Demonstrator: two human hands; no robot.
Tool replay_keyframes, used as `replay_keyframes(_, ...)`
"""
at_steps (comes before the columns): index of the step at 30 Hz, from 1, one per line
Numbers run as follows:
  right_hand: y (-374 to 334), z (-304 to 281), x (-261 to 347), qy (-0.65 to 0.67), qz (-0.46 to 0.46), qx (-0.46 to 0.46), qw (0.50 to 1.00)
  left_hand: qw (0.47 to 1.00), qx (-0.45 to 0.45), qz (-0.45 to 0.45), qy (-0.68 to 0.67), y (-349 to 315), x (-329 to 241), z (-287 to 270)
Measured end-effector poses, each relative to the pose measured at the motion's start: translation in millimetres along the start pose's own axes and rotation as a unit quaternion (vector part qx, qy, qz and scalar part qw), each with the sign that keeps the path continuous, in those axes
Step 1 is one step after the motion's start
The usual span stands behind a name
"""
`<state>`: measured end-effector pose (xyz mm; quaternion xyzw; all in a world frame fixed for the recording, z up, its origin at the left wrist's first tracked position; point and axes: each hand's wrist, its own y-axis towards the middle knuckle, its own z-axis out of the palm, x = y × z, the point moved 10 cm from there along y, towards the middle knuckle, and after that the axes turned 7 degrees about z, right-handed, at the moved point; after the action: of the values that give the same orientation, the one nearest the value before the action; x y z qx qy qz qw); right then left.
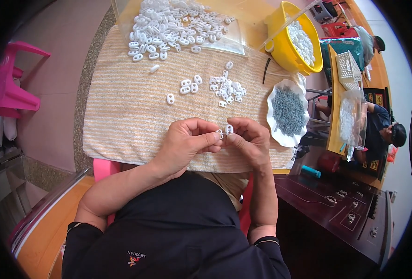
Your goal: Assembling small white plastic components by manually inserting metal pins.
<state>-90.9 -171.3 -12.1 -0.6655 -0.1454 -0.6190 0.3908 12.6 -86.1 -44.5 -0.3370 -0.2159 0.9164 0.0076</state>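
My left hand [187, 141] pinches a small white plastic piece [220, 133] between thumb and forefinger. Close beside it, my right hand [251, 142] grips a white oval two-hole plastic piece [229, 129] standing upright. The two pieces nearly meet; whether they touch I cannot tell. Just beyond my hands, a cluster of smaller white pieces [227, 89] lies on the striped towel [122, 111]. Several loose oval two-hole pieces [185, 89] are to the left of that cluster. A white scalloped dish [272, 114] full of small grey-blue parts [288, 111] sits to my right.
At the far side, a clear plastic tray [234, 39] spills a heap of white oval pieces [164, 23]. A yellow tub [316, 56] of white parts stands at the back right. A pink stool [15, 93] is at left; two people sit at right beyond a dark cabinet [336, 209].
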Motion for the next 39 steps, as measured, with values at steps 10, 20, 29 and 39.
replay_keyframes(10,-1.5,-1.8,-2.8,0.022,-0.005,-0.002,1.000,1.000,-0.003,0.005,0.008,-0.5,0.2,-0.8)
replay_keyframes(20,-2.7,-2.3,-5.5,0.034,0.011,-0.008,0.999,1.000,0.005,0.006,0.004,-1.1,-1.2,1.9)
replay_keyframes(29,-3.4,-0.2,-3.5,0.039,0.004,0.008,0.999,1.000,0.005,0.013,0.005,-1.6,-3.4,4.1)
replay_keyframes(39,-3.2,3.1,-2.4,0.030,-0.007,0.032,0.999,1.000,0.004,0.017,0.004,-1.8,-2.9,3.4)
